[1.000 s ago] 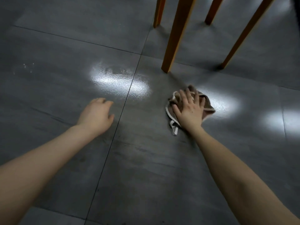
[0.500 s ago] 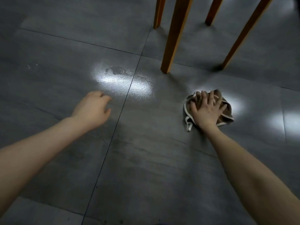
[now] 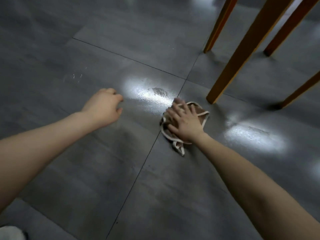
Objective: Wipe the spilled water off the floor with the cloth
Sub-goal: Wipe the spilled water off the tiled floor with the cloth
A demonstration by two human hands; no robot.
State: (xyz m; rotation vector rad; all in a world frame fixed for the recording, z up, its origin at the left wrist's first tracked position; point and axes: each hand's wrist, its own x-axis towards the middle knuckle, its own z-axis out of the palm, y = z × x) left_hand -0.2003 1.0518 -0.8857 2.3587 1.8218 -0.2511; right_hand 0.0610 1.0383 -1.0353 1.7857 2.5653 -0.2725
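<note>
A crumpled brown cloth (image 3: pixel 200 112) with pale trim lies on the grey tiled floor (image 3: pixel 86 170). My right hand (image 3: pixel 184 122) presses flat on it with fingers spread, beside the tile joint. Just left of the cloth a wet patch (image 3: pixel 152 95) glistens under a light reflection. Another shiny wet patch (image 3: pixel 252 137) lies to the right of the cloth. My left hand (image 3: pixel 103 108) rests on the floor to the left of the water, fingers curled, holding nothing.
Several orange wooden furniture legs stand at the upper right; the nearest leg (image 3: pixel 242 54) meets the floor just beyond the cloth. A few small droplets (image 3: pixel 74 77) dot the tile at the left. Something pale (image 3: pixel 10 233) shows at the bottom left corner.
My right hand has slid the cloth left, from the right-hand bright patch to the tile joint at the edge of the left wet patch. The view has shifted too. My left hand stays planted.
</note>
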